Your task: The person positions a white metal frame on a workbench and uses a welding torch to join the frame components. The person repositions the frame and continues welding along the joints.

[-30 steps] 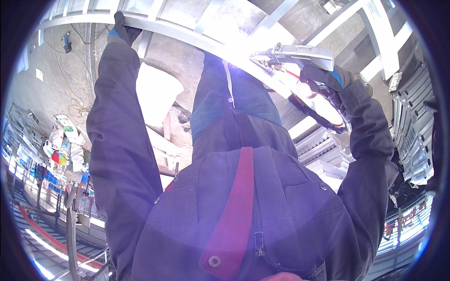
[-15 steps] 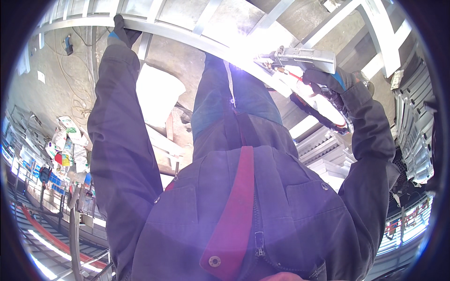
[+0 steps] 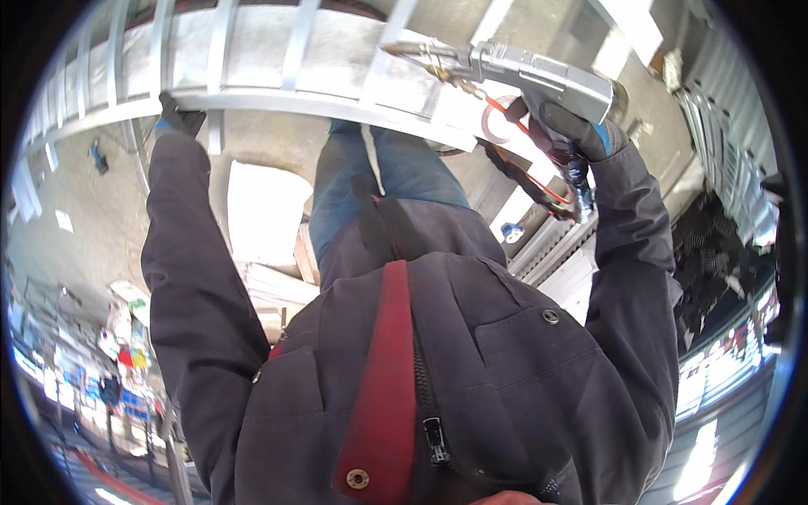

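My right hand, in a dark glove with a blue patch, is closed around the handle of a grey welding gun. The gun's narrow tip points left over the cross bars of a ladder-like metal frame, apart from its near rail. No arc light shows at the tip. A red line and dark cables hang below the grip. Far to the left, my gloved left hand grips the near rail, one finger laid up over it; its other fingers are partly hidden.
Stacked metal profiles lie at the far right, with ribbed pieces beside my legs. A white sheet is on the floor to the left. Beyond it lie a small blue tool and a pile of colourful bags.
The bright glare at the gun's tip has gone out. The gun has moved up and left, away from the rail. The whole view has shifted, and my left hand remains at the rail.
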The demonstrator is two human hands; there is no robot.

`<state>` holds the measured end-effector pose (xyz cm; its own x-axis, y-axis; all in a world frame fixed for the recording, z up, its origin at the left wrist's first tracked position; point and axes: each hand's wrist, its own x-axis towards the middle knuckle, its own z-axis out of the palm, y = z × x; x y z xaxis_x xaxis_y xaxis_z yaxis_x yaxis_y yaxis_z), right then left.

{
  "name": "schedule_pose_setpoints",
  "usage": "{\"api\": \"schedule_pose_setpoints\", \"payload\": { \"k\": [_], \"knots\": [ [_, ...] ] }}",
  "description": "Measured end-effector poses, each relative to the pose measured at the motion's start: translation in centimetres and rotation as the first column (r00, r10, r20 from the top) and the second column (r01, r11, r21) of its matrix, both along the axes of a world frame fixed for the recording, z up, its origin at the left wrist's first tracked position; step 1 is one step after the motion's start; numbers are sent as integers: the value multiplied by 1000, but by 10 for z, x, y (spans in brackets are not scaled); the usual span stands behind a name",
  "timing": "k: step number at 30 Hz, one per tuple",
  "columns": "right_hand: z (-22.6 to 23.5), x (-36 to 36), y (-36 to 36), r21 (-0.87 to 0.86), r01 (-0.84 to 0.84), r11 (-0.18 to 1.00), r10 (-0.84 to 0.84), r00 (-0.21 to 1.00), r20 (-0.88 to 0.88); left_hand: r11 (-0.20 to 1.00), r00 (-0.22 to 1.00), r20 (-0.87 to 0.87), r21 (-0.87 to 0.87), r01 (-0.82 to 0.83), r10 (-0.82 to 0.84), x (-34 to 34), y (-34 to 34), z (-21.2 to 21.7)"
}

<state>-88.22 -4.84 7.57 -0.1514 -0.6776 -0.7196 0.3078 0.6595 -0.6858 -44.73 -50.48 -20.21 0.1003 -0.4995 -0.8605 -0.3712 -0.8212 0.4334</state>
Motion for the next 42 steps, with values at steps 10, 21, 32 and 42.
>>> {"api": "schedule_pose_setpoints", "payload": {
  "k": [10, 21, 32, 42],
  "knots": [
    [144, 78, 86, -241, 420, 875, -473, 849, -237, 989, 989, -36, 19, 147, -147, 10, -15, -12],
    [248, 274, 208, -221, 883, 414, -835, 272, -478, 954, 958, -13, 86, 287, -287, -4, -4, 30],
    [224, 452, 382, -109, 986, -126, -885, -161, -436, -436, -560, 67, 554, 709, -826, 32, 106, 47],
    [68, 558, 722, 168, 984, -51, -760, 71, -646, -784, -918, -225, 477, -396, 327, 19, 263, 105]
  ]
}}
